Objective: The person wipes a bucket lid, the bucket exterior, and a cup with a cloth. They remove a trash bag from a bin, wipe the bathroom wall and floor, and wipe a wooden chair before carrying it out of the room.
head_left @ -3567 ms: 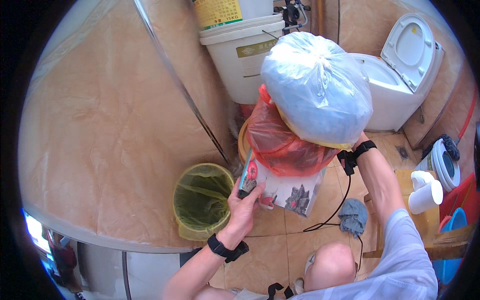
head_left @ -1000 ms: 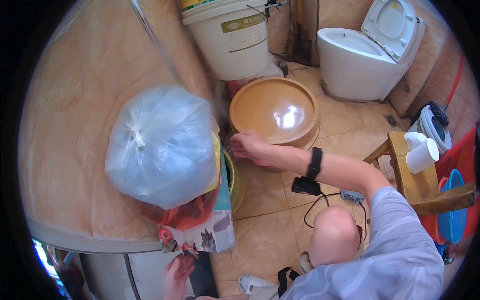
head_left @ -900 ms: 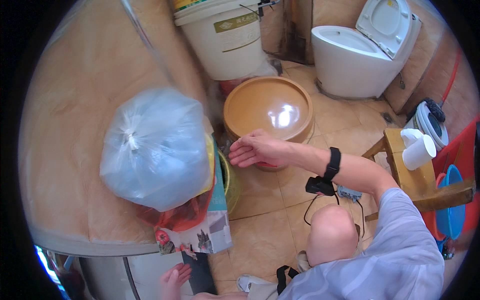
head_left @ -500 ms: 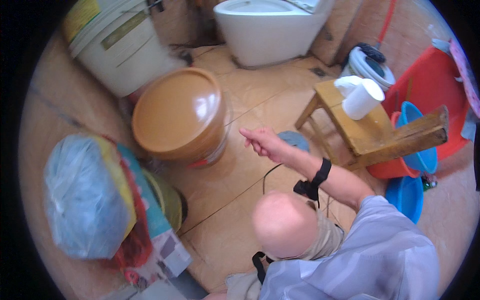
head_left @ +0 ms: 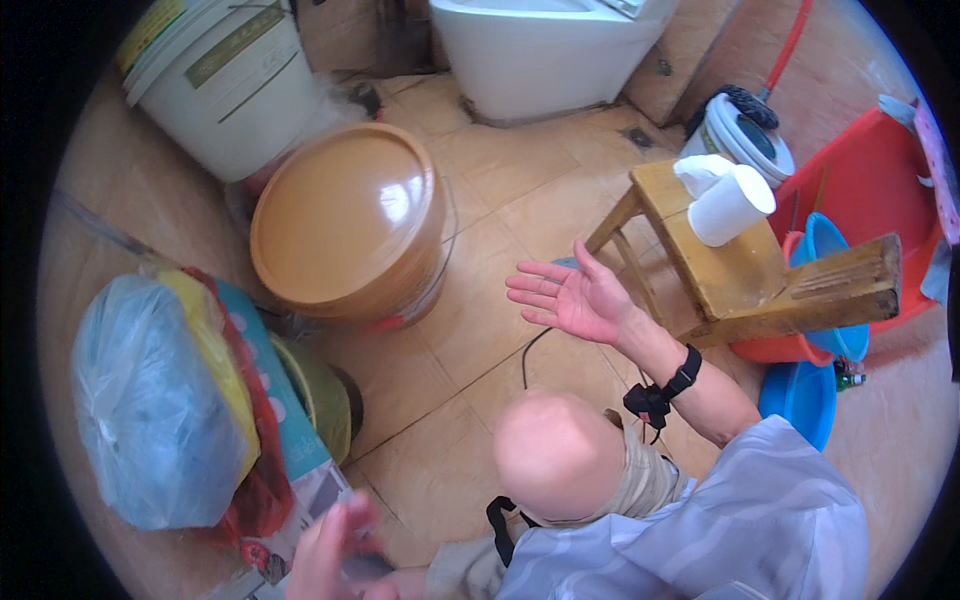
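Note:
My right hand [head_left: 575,300] is held up in the air with its palm turned up and fingers spread; nothing is in it. It is nearest the wooden chair [head_left: 665,215], apart from it. A black strap with a small black device [head_left: 655,400] is around that forearm. At the lower edge my left hand [head_left: 330,550] shows partly, smeared by motion. It is close to the bags and box on the left, and whether it touches them I cannot tell. A big brown bucket with a lid [head_left: 345,215] stands ahead on the left, beyond both hands.
A roll of white paper [head_left: 732,205] rests on the chair. Behind are a toilet [head_left: 545,65], a white bucket [head_left: 225,95] and a mop bucket [head_left: 735,140]. Blue basins [head_left: 800,400] and a red tub [head_left: 840,190] line the right. A blue plastic bag [head_left: 160,410] bulges at left.
My right hand has opened from a loosely closed shape and turned palm up, shifting slightly right. My left hand has come into view at the lower edge. The view has shifted a little.

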`<control>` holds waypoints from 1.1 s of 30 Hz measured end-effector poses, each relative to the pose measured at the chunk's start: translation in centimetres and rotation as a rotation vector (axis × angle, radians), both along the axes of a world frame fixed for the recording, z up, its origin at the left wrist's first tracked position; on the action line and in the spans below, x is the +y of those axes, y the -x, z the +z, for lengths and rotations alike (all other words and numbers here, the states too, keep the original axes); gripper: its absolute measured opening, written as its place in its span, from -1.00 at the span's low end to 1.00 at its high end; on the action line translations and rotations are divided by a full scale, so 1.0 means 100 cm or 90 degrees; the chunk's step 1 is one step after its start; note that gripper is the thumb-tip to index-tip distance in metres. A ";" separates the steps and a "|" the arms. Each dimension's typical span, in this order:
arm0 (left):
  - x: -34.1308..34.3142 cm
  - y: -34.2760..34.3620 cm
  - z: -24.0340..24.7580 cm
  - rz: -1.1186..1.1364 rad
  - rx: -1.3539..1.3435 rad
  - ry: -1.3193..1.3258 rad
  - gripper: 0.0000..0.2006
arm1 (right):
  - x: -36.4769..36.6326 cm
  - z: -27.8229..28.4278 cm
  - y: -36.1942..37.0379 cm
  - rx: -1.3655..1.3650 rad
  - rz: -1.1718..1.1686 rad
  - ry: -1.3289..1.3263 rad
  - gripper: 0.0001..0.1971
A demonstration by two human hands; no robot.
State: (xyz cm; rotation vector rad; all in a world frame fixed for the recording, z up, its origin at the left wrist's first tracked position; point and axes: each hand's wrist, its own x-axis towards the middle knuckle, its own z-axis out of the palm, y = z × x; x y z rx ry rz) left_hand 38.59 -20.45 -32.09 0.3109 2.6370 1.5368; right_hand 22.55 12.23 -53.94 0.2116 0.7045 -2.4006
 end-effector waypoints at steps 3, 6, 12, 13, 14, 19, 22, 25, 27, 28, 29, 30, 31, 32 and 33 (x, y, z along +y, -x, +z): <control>0.012 0.020 0.000 -0.024 0.045 0.025 -0.49 | -0.017 0.000 0.004 -0.011 0.040 0.046 -0.19; 0.026 0.035 0.003 -0.046 0.119 0.051 -0.45 | -0.037 -0.006 0.005 -0.039 0.108 0.037 -0.19; 0.080 0.096 -0.035 -0.120 0.294 0.053 -0.46 | -0.082 0.015 0.009 0.011 0.241 0.036 -0.24; 0.090 0.107 -0.043 -0.117 0.295 0.055 -0.46 | -0.087 0.026 0.008 0.013 0.244 0.036 -0.24; 0.100 0.118 -0.053 -0.137 0.317 0.077 -0.49 | -0.091 0.036 0.008 0.056 0.211 0.032 -0.27; 0.125 0.147 -0.094 -0.174 0.346 0.087 -0.52 | -0.082 0.030 0.021 0.129 0.154 0.108 -0.44; 0.136 0.158 -0.099 -0.171 0.400 0.115 -0.47 | -0.074 0.037 0.018 0.141 0.117 0.151 -0.36; 0.140 0.160 -0.141 -0.228 0.410 0.173 -0.37 | -0.073 0.058 0.013 0.162 0.089 0.204 -0.29; 0.139 0.158 -0.165 -0.184 0.363 0.116 -0.29 | -0.071 0.077 0.011 -0.013 -0.017 0.052 -0.20; 0.145 0.162 -0.172 -0.110 0.356 0.101 -0.30 | -0.070 0.100 0.005 0.052 -0.111 -0.022 -0.18; 0.148 0.163 -0.179 -0.037 0.342 0.092 -0.32 | -0.066 0.097 0.005 0.050 -0.129 -0.031 -0.18; 0.149 0.165 -0.186 -0.031 0.292 0.036 -0.31 | -0.061 0.092 0.005 0.181 -0.162 -0.094 -0.18; 0.159 0.163 -0.181 -0.049 0.291 0.017 -0.31 | -0.052 0.091 0.005 0.312 -0.195 -0.168 -0.18; 0.163 0.158 -0.171 -0.046 0.097 -0.184 -0.27 | -0.051 0.099 -0.002 0.403 -0.214 -0.270 -0.14; 0.166 0.154 -0.166 -0.042 -0.104 -0.376 -0.21 | -0.056 0.088 -0.011 0.400 -0.225 -0.282 -0.14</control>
